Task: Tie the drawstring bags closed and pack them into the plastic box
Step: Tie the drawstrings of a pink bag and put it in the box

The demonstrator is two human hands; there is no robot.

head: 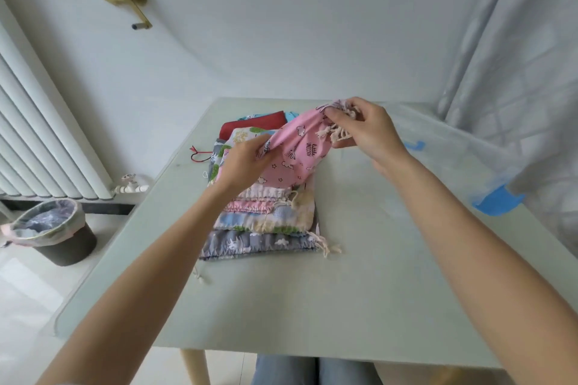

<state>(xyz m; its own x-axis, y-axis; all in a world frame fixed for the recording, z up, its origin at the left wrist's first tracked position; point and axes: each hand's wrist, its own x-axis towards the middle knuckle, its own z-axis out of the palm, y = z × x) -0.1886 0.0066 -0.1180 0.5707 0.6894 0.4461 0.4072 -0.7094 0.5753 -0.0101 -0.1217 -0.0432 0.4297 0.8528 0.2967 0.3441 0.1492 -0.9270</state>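
Observation:
A pink drawstring bag [297, 147] printed with clouds and stars is lifted above a pile of flat drawstring bags [266, 225] on the table. My left hand [242, 164] grips the bag's lower end. My right hand [362, 126] pinches its gathered neck, where the cream cord ends [333, 133] stick out. The pile shows a grey bag at the front, pastel and pink ones above it, and a red bag [250, 125] at the back. No plastic box is in view.
The pale green table [375, 259] has blue tape [497, 200] at its right edge. A red cord [200, 155] lies left of the pile. A lined bin [53, 231] stands on the floor at left, below a radiator [37, 134]. A curtain [516, 72] hangs at right.

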